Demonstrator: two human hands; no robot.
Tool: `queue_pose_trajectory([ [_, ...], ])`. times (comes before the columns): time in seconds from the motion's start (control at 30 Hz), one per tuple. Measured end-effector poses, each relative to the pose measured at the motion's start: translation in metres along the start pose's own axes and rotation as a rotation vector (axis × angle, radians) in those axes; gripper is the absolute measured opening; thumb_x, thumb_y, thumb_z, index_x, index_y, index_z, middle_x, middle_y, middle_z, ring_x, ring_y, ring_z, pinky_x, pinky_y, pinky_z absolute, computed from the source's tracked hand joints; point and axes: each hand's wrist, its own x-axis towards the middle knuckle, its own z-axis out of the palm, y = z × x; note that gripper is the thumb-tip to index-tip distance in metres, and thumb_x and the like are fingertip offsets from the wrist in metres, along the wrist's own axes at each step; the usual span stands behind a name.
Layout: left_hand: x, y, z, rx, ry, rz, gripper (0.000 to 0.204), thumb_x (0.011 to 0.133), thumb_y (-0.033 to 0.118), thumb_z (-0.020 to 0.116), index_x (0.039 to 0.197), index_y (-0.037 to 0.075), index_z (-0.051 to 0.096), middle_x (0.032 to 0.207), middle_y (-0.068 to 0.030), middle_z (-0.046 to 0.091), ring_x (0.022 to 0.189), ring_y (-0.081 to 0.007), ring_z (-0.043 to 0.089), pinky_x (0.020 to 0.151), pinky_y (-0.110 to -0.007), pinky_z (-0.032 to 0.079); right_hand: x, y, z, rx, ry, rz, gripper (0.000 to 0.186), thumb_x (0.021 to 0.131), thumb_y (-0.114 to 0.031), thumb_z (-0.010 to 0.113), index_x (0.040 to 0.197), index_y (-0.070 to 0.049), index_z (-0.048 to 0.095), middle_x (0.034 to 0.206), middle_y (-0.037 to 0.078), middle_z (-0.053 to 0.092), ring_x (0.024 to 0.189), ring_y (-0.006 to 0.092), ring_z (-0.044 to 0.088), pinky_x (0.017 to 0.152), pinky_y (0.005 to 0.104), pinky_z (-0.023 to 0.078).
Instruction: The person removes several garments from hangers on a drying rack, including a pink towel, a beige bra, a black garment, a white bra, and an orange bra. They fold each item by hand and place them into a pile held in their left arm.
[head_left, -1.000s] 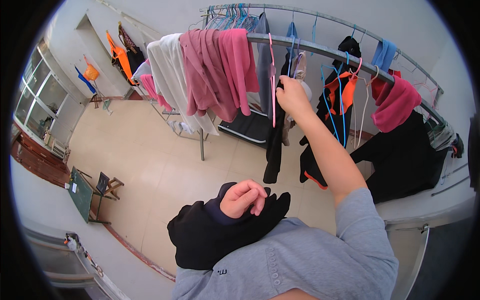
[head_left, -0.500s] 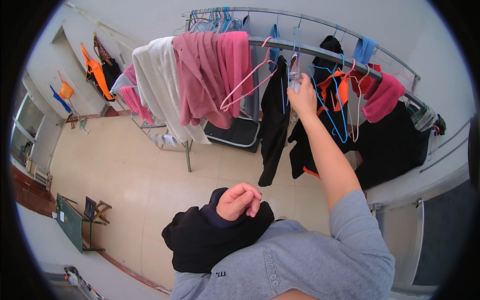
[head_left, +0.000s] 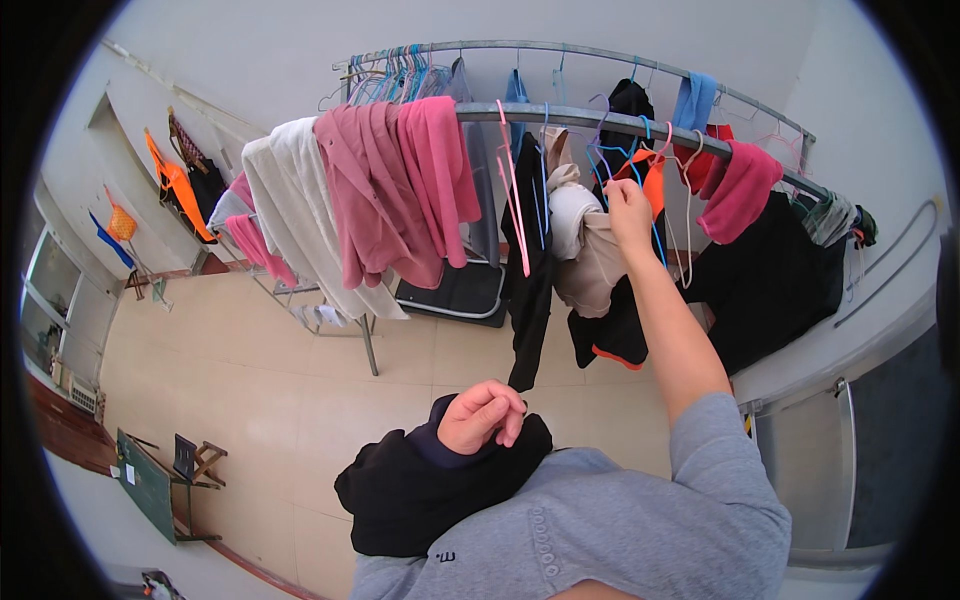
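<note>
1. Okay, right hand (head_left: 628, 212) first: it's raised to just below the front rail (head_left: 580, 118) of the clothes rack, fingertips bunched close together. Whether they're clamped on cloth or on hanger can't be told from this angle, tbh.

2. The beige garment (head_left: 600, 258) is found right by those fingertips, hung down below them and a bit to their left. A white rounded garment (head_left: 572, 222) is bunched up against it, also left of the fingers.

3. A purple hanger (head_left: 600, 128) is seen just above the same fingertips, up near the rail.

4. Left hand (head_left: 480, 418): held well below the right one, fingers folded loosely inward and together, thumb laid along them. Some black clothing (head_left: 420, 500) is draped in a heap over that forearm, mostly below and left of those fingers.

5. Left of the right fingers, past the beige stuff, a long black garment (head_left: 528, 330) is hung, with a pink hanger (head_left: 515, 205) seen nearly edge-on beside it.

6. Further left, bright pink cloth (head_left: 440, 175), a dusty pink garment (head_left: 370, 200) and a white towel (head_left: 300, 210) are slung over in a row.

7. Just right of the fingers, a white hanger (head_left: 689, 225) is hung; farther right, a raspberry cloth (head_left: 742, 192) is draped over the rail.
</note>
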Motion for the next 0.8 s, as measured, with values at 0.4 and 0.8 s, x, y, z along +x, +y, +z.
queue_pose_trajectory([
  [0.4, 0.064, -0.015, 0.017, 0.312, 0.307, 0.067, 0.021, 0.101, 0.008, 0.052, 0.12, 0.002, 0.055, 0.098, -0.0054, 0.063, 0.087, -0.0119, 0.059, 0.079, -0.024, 0.047, -0.102, -0.058, -0.142, 0.15, -0.287, 0.084, 0.016, 0.097, -0.013, 0.058, 0.103, -0.001, 0.066, 0.072, -0.005, 0.053, 0.066, 0.0028, 0.046, 0.06, 0.0211, 0.037],
  [0.8, 0.133, -0.045, 0.012, 1.514, 0.308, 0.245, 0.048, 0.082, 0.015, 0.07, 0.127, 0.003, 0.057, 0.146, -0.0244, 0.041, 0.133, -0.0457, 0.041, 0.107, -0.047, 0.036, -0.163, -0.09, -0.25, 0.061, -0.551, -0.096, 0.013, 0.086, -0.004, 0.064, 0.098, 0.001, 0.069, 0.078, 0.011, 0.068, 0.068, 0.0232, 0.065, 0.061, 0.032, 0.049],
])
